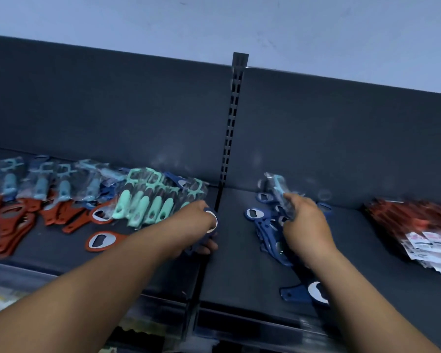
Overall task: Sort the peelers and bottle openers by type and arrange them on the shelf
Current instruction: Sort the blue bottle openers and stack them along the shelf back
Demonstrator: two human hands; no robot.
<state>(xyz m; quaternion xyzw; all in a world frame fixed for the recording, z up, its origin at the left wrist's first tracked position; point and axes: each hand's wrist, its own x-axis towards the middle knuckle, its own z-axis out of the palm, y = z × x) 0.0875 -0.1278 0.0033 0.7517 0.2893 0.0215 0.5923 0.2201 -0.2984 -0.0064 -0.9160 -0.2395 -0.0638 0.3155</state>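
Gripping a blue bottle opener, your left hand sits low on the dark shelf, right at the seam beneath the slotted upright that splits the two bays; your fingers curl round the opener's handle and its metal head shows above them. Your right hand is in the right bay, fingers closed on a bagged pale-blue peeler whose head points up and away from you. It hovers over a heap of blue bottle openers lying overlapped just left of your wrist. One more blue opener lies nearer the front edge, partly hidden under your right forearm. In the left bay, a row of bagged light-blue peelers lies along the back, with red bottle openers spread in front of them. Mint-green peelers are packed side by side near your left hand, and a single red opener lies apart in front of them. Far right, red packaged items are too blurred to identify.
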